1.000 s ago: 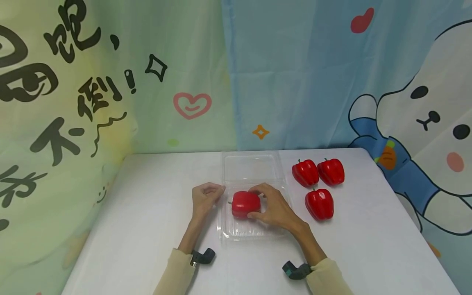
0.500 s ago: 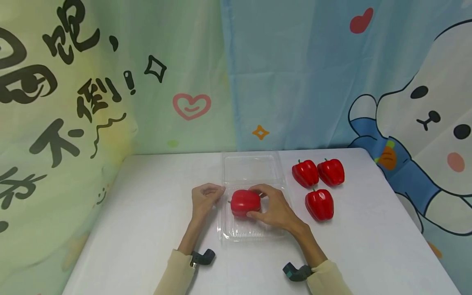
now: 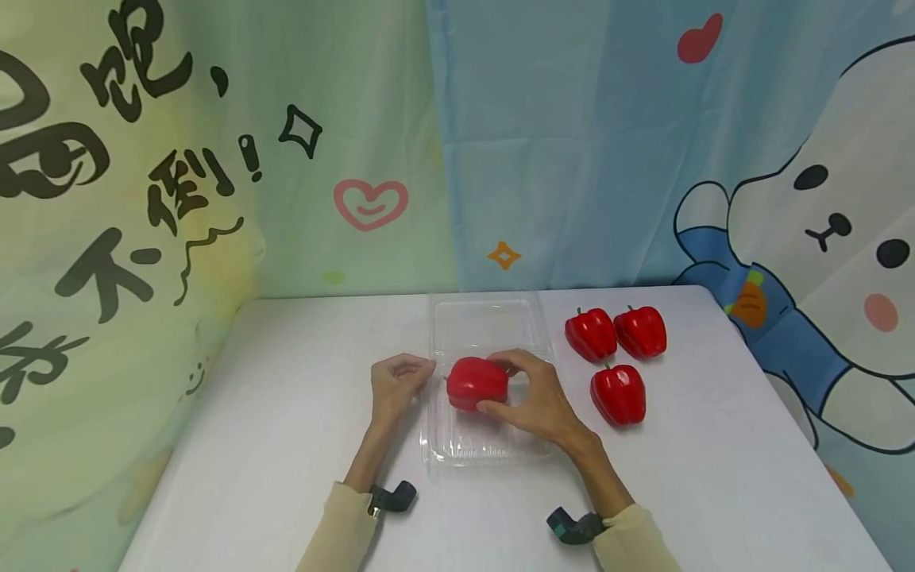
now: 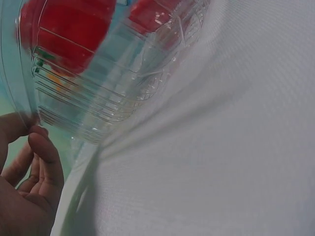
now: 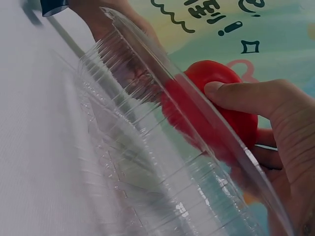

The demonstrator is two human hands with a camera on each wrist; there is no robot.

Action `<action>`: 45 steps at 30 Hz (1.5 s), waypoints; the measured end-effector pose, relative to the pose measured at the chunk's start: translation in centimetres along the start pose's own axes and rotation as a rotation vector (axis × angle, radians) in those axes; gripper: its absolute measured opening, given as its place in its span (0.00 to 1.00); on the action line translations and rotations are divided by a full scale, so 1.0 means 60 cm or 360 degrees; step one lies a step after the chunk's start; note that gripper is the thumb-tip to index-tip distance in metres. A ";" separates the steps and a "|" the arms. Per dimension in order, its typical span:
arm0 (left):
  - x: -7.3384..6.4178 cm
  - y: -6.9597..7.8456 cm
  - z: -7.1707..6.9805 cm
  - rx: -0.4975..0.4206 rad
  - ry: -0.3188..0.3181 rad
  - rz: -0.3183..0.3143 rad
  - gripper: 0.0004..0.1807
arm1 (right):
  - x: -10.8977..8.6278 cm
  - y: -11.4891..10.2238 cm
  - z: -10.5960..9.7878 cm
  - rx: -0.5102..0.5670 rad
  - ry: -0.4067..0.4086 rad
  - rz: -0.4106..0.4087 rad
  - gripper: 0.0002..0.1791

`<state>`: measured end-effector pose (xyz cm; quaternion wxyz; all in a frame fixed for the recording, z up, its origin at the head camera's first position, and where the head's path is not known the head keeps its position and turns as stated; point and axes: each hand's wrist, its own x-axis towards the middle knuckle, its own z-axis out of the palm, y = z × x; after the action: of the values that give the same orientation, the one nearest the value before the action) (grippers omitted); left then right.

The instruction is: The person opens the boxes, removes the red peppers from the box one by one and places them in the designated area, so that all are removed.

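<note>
A clear plastic clamshell container (image 3: 486, 453) lies with its lid (image 3: 486, 322) folded back on the far side. My left hand (image 3: 395, 387) pinches its left rim between thumb and fingertips; the left wrist view shows this hand (image 4: 34, 184) at the container's edge. Thumb and fingers of my right hand (image 3: 539, 403) grip a red bell pepper (image 3: 473, 383), its stem toward the left. In the right wrist view the bell pepper (image 5: 211, 73) rises partly above the rim and shows partly through the clear wall. Whether it touches the container's floor, I cannot tell.
Several things stand to the right of the container: a red bell pepper (image 3: 590, 334), another (image 3: 640, 332) beside it, and a third (image 3: 618, 395) nearer me. White cloth (image 3: 286, 413) covers the table. A printed curtain (image 3: 572, 159) hangs behind the far edge.
My right hand has shifted the held bell pepper slightly away from me, its stem end turning a little upward. The left hand and the container stay in place.
</note>
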<state>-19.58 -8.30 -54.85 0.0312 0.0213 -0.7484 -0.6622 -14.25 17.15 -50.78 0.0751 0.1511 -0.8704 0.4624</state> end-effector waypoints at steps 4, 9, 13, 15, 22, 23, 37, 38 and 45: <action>0.001 0.001 0.001 0.0025 0.0002 0.0016 0.08 | 0.000 0.000 -0.002 0.0021 0.0061 -0.0032 0.42; 0.001 0.001 0.003 0.0050 0.0009 0.0035 0.08 | -0.001 0.001 -0.005 0.0024 0.0111 -0.0086 0.42; 0.000 0.003 0.001 0.0028 0.0006 0.0026 0.08 | -0.004 0.002 -0.005 0.0022 0.0140 -0.0110 0.41; -0.001 0.002 0.000 0.0016 0.0004 0.0018 0.07 | -0.006 0.001 -0.005 0.0023 0.0159 -0.0120 0.41; -0.002 -0.001 0.001 0.0027 0.0003 -0.0001 0.07 | -0.009 0.001 -0.007 0.0041 0.0194 -0.0126 0.40; -0.002 -0.002 0.001 0.0022 0.0006 0.0001 0.07 | -0.009 0.001 -0.008 0.0046 0.0196 -0.0131 0.40; -0.001 -0.001 0.001 -0.0019 0.0014 0.0012 0.05 | -0.012 0.002 -0.016 0.0040 0.0239 -0.0122 0.42; -0.001 -0.001 0.001 -0.0015 0.0015 0.0013 0.05 | -0.013 0.002 -0.016 0.0036 0.0242 -0.0124 0.42; -0.001 -0.002 0.002 0.0021 0.0027 0.0023 0.05 | -0.013 0.004 -0.016 0.0015 0.0264 -0.0133 0.41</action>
<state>-19.56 -8.20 -55.00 0.0421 0.0218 -0.7525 -0.6568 -13.62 18.22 -50.65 0.1656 0.1489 -0.8519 0.4739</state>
